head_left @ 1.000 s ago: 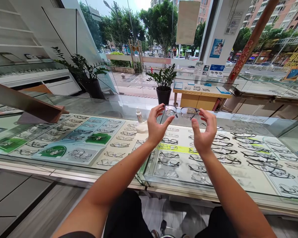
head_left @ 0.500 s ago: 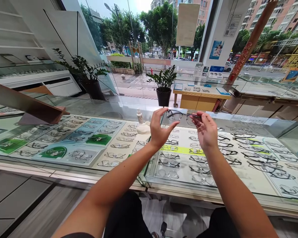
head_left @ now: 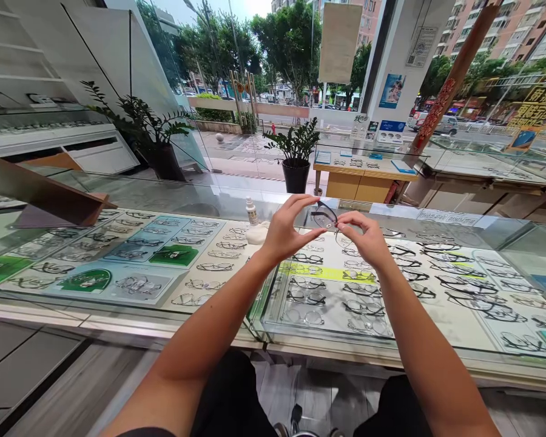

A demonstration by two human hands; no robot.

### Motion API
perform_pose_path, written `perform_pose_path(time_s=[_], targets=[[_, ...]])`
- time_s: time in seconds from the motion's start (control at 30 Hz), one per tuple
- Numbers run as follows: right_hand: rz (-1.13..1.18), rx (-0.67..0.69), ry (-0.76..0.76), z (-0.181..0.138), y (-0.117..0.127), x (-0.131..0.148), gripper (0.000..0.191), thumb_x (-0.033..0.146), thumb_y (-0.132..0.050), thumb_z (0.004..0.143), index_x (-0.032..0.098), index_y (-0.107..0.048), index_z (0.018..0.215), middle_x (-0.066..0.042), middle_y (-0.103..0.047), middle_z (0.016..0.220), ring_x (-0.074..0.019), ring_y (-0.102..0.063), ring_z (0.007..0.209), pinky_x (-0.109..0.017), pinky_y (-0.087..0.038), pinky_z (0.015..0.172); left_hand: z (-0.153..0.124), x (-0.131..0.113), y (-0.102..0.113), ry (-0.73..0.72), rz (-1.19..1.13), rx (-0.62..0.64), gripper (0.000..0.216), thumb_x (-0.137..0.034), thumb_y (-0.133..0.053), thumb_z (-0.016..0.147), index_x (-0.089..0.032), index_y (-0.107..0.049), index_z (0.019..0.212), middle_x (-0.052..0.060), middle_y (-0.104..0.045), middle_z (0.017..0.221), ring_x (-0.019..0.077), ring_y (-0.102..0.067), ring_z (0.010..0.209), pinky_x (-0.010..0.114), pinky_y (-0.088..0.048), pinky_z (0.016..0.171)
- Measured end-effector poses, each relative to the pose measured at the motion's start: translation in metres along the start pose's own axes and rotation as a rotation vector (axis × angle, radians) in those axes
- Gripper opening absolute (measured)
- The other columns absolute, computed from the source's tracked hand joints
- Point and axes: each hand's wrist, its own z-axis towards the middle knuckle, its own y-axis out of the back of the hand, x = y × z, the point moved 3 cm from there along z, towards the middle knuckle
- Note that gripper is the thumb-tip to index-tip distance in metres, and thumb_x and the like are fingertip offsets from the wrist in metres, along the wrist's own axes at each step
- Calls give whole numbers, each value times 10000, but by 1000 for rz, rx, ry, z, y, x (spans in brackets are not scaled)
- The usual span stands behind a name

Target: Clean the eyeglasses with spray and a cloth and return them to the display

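A pair of dark-framed glasses (head_left: 324, 215) is held up between both hands above the glass display counter (head_left: 173, 200). My left hand (head_left: 287, 229) curls its fingers and thumb round the left side of the frame. My right hand (head_left: 364, 238) pinches the right part of the frame, and its fingers hide that lens. The two hands are close together, nearly touching. Under the glass lie several rows of glasses (head_left: 327, 297) on white and coloured trays.
A small dropper bottle (head_left: 252, 211) stands beside a white cloth (head_left: 257, 233) on the counter top, just left of my left hand. A wooden ledge (head_left: 40, 194) juts in at the left. Potted plants (head_left: 295, 152) and a yellow table (head_left: 366, 179) stand beyond the counter.
The hands have drawn together and dropped slightly. The right hand slid left along the frame, and the glasses have turned from face-on to nearly edge-on.
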Motion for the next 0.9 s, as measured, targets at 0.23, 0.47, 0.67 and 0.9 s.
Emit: perform_pose_path(time_s=[0.23, 0.47, 0.67, 0.9], targets=[[343, 107, -283, 0, -7, -5, 211, 450, -901, 758, 259, -822, 803, -59, -781, 1189, -278, -664, 1209, -453, -461, 1135, -3, 14, -10, 176, -510, 66, 683, -362, -940, 845, -245, -672, 1463, 150, -645, 1486, 284, -751, 1263, 479, -636, 1146], [411, 133, -364, -2, -12, -6, 219, 434, -906, 743, 236, -847, 816, -40, -779, 958, -233, -670, 1006, -423, -458, 1069, -5, 18, -15, 226, -597, 96, 677, -311, -932, 849, -226, -661, 1464, 159, -644, 1514, 286, -741, 1279, 464, -636, 1143], [391, -8, -353, 1, -11, -17, 245, 446, -911, 719, 232, -845, 818, -42, -801, 900, -235, -704, 966, -430, -496, 1053, -4, 8, -8, 175, -201, -107, 619, -390, -876, 886, -217, -649, 1435, 145, -668, 1426, 260, -704, 1242, 451, -603, 1096], [92, -285, -90, -6, -23, -15, 203, 435, -791, 858, 232, -807, 859, -101, -828, 1110, -289, -757, 1071, -477, -565, 1044, -21, -3, -33, 464, -160, -67, 300, -477, -743, 983, -200, -838, 917, -16, -561, 650, 129, -463, 627, 287, -378, 615]])
